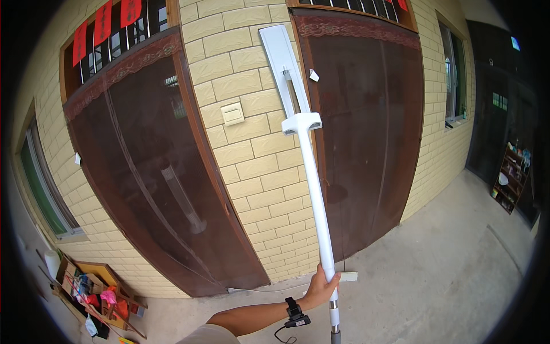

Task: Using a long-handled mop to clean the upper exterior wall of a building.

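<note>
My left hand (321,288) is closed round the lower part of the white pole of a flat mop (315,183). The mop is upside down, its pole rising steeply and leaning a little left. Its long, flat, pale head (274,54) is at the top, over the brick wall beside the right doorway's frame; I cannot tell if it touches the wall. A white bracket (302,122) joins head and pole. Below my hand the pole turns to metal, then a grey end (336,336). A black strap with a small device (295,314) circles my wrist. My right hand is out of view.
Dark mesh curtains cover the left doorway (137,172) and right doorway (366,132). Between them a cream switch (232,114) sits on the wall. A white power strip (348,276) and cable lie low by the wall. Clutter (103,292) stands lower left, a small shelf (511,178) far right.
</note>
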The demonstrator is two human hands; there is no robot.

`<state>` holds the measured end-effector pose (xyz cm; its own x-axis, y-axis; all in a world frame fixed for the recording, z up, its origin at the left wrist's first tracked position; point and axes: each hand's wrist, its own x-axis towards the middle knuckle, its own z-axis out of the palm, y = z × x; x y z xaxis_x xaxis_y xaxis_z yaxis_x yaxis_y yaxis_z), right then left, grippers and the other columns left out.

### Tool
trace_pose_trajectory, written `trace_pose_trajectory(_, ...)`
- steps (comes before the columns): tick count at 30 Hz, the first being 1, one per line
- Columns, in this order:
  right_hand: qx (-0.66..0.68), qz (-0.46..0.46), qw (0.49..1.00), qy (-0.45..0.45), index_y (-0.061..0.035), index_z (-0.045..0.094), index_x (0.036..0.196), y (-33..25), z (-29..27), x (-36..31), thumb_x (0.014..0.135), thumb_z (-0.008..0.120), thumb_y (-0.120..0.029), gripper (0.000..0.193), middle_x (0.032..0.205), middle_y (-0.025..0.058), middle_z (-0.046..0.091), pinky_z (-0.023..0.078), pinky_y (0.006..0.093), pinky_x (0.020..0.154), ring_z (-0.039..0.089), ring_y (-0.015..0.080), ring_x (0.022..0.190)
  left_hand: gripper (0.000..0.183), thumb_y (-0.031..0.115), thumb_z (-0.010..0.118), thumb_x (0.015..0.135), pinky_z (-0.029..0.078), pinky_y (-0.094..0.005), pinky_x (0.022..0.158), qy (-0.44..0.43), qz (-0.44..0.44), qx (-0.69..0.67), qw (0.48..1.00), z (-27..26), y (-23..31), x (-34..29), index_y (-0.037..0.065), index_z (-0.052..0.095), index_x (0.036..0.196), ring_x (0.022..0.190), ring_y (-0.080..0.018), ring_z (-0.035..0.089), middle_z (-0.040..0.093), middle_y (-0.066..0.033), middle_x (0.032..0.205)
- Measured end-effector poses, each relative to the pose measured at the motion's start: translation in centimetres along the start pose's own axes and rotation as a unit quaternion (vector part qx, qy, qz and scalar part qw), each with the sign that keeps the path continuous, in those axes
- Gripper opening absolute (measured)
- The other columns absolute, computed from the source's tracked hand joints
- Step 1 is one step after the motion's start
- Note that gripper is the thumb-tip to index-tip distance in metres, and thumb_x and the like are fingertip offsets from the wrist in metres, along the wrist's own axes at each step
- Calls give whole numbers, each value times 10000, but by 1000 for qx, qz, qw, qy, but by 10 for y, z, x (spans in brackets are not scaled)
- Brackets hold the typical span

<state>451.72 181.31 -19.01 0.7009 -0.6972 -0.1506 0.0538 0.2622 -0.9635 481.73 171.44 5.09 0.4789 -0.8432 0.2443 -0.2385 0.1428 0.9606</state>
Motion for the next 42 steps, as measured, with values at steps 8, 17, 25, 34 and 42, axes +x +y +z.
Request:
trace_pose_trajectory(8, 20, -42, 999, -15, -103, 550, 793, -149, 28, 68, 1034, 520, -538, 498, 589, -43, 483, 327, 247, 411, 433, 66, 472, 354, 109, 667, 931, 539, -329, 568, 63, 180, 16, 981, -31, 136, 139, -4, 463, 1197, 660, -154, 658, 640, -69, 761)
trace_pose_trajectory(17, 60, -58, 990, -116, -24, 569, 869, -306, 71, 145, 1087, 426, -462, 509, 624, 39, 545, 379, 278, 424, 489, 121, 458, 772, 88, 677, 794, 537, -430, 897, 131, 326, 180, 919, -103, 296, 256, -23, 276, 1444, 1024, -367, 664, 625, -267, 1162)
trace_pose_trajectory(25, 16, 55, 998, -25, -120, 542, 789, -21, -24, -17, 1047, 523, -497, 457, 588, -48, 472, 337, 240, 431, 419, 59, 479, 756, 75, 714, 905, 532, -331, 619, 32, 124, 101, 987, 6, -3, 29, 39, 179, 1439, 740, -149, 614, 569, -89, 896)
trace_pose_trajectory(34, -182, 155, 965, 104, 64, 700, 986, 29, -48, -106, 833, 820, -218, 342, 686, 89, 628, 474, 404, 557, 525, 170, 626, 207, 126, 680, 954, 581, -352, 535, 13, -168, -167, 971, 31, -9, 5, -3, 542, 867, 590, -211, 670, 629, -105, 710)
trace_pose_trajectory(42, -162, 0, 983, 87, -55, 554, 676, -197, 28, 76, 836, 818, -177, 332, 550, -3, 524, 368, 287, 417, 465, 78, 456, 475, 81, 686, 836, 548, -390, 577, 151, 317, 80, 933, -67, 194, 206, -3, 405, 1209, 676, -269, 681, 623, -155, 828)
